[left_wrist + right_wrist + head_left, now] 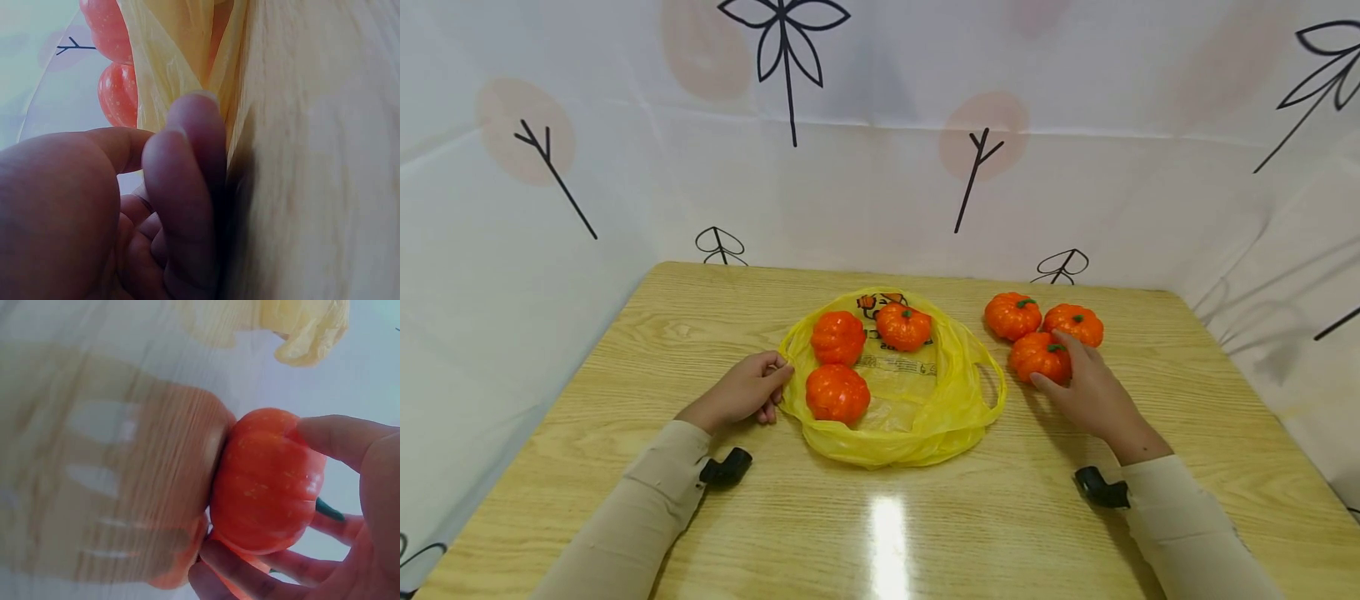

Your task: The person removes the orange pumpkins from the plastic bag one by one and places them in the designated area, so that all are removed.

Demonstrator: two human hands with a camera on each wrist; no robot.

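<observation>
A yellow plastic bag (891,446) lies spread open mid-table, its mouth up and a loop handle on the right. Inside it sit three small orange toy pumpkins: an upper-left one (838,336), an upper-right one (904,327) and a front one (837,395). My left hand (743,392) pinches the bag's left rim between thumb and fingers. To the right of the bag, my right hand (1096,398) grips the nearest pumpkin (269,481), thumb on one side and fingers on the other. Two more pumpkins, a left one (1012,316) and a right one (1075,322), lie just behind it.
Everything rests on a light wooden table (790,533) with a glare spot near the front. A white patterned cloth (865,192) hangs behind the table and along its sides. Black wrist mounts, one left (726,468) and one right (1101,488), sit at the sleeve cuffs.
</observation>
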